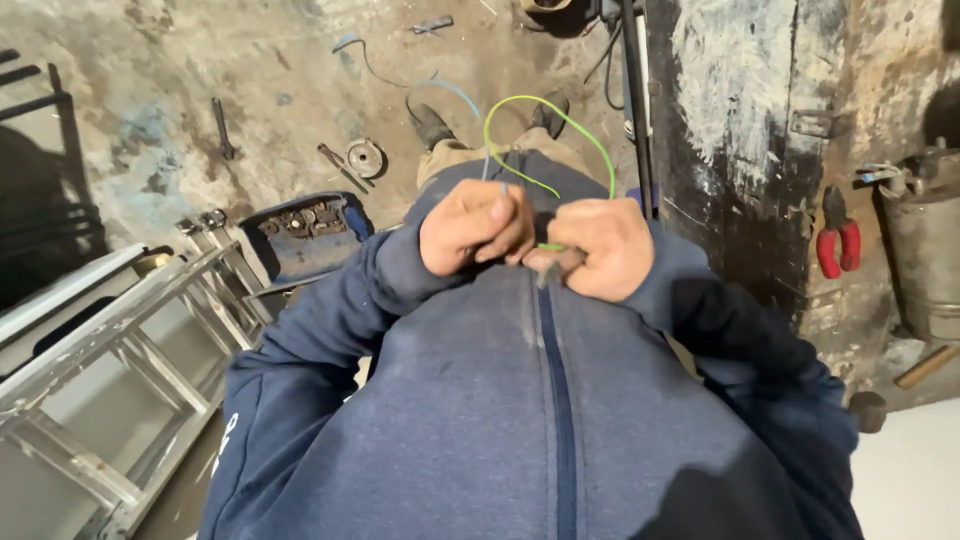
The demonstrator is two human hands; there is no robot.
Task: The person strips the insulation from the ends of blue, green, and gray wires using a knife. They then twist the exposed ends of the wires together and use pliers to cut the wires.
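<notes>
Both my hands are held close against the chest of my blue zipped jacket. My left hand (473, 226) is closed around one end of a thin green wire (520, 110), which loops up and over in front of me. My right hand (598, 248) grips the wire's other end together with a small dark tool (553, 265), of which only the tip shows between the fingers. A short blue wire end sticks up above my left hand. My feet in dark shoes stand on the stained concrete floor below.
A metal ladder frame (120, 350) lies at the left. An open blue toolbox (300, 235) sits beside it. Wrenches and a round disc (365, 157) lie on the floor. Red-handled pliers (836, 240) rest on the right beside a metal can (925, 250).
</notes>
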